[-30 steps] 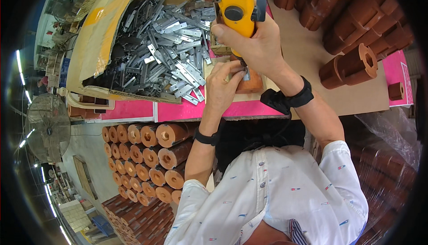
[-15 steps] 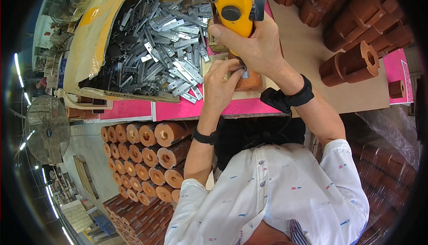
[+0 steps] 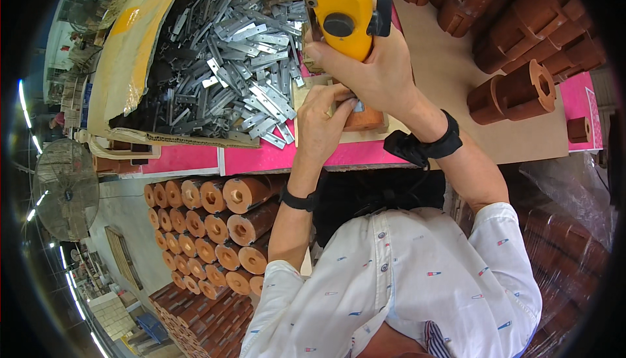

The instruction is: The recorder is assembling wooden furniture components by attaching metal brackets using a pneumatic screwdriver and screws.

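Observation:
My right hand [image 3: 385,64] is wrapped round the grip of a yellow power tool [image 3: 339,9] with black fittings, above the workbench. Under that hand, the tool's lower end is mostly hidden. Close below it, my left hand [image 3: 319,120] pinches a small metal strip [image 3: 358,106] against a reddish-brown wooden piece [image 3: 364,120]; most of the strip is covered by fingers and tool. A pale board [image 3: 381,127] lies under the wooden piece. To the left, an open cardboard box [image 3: 124,77] holds a heap of silvery metal strips [image 3: 251,64].
Brown grooved cylinders [image 3: 508,94] stand at the right on brown sheeting over the pink bench top [image 3: 280,161]. More bored cylinders [image 3: 241,231] are stacked below the bench at the left. A standing fan [image 3: 66,190] is at far left, plastic-wrapped pieces [image 3: 561,240] at lower right.
The yellow tool and my right hand have shifted slightly, and the tool covers more of the strip. My left hand keeps its pinch in nearly the same place.

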`<state>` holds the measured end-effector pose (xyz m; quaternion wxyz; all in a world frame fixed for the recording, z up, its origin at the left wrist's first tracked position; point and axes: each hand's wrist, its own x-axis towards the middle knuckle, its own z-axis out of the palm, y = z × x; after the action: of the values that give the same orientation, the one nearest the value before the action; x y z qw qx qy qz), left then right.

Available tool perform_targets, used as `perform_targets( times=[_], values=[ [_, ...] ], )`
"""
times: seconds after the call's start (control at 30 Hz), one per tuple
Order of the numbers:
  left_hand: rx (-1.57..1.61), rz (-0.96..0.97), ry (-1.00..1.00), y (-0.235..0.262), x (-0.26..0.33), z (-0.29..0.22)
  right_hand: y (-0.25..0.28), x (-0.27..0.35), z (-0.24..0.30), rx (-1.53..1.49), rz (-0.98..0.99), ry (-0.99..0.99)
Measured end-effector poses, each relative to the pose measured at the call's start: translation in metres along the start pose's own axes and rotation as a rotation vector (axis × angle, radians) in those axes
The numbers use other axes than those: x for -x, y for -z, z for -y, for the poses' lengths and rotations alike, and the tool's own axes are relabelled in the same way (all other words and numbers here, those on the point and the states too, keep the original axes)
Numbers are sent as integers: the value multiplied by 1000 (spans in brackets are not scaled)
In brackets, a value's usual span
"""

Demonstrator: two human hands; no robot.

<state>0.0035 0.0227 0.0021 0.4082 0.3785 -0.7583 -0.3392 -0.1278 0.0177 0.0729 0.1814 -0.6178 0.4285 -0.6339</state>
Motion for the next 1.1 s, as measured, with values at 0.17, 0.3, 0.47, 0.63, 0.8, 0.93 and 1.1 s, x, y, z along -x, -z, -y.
perform_targets(
  times=[0.17,0.3,0.47,0.63,0.8,0.93,1.1],
  values=[
    [6,-15,-8,-1,0,0,-1,0,1,-20,16,7],
    [49,99,116,5,6,5,-3,2,0,-55,14,-22],
    [14,337,64,2,5,13,-3,3,-1,-119,-16,-28],
    [97,336,122,-1,4,19,2,3,1,-95,69,-50],
    [90,319,128,-3,3,20,4,3,3,-69,51,-53],
    [73,314,137,-3,4,22,3,4,4,-37,39,-37],
    [74,323,155,-2,3,20,3,7,-1,-61,29,-93]
  ],
)
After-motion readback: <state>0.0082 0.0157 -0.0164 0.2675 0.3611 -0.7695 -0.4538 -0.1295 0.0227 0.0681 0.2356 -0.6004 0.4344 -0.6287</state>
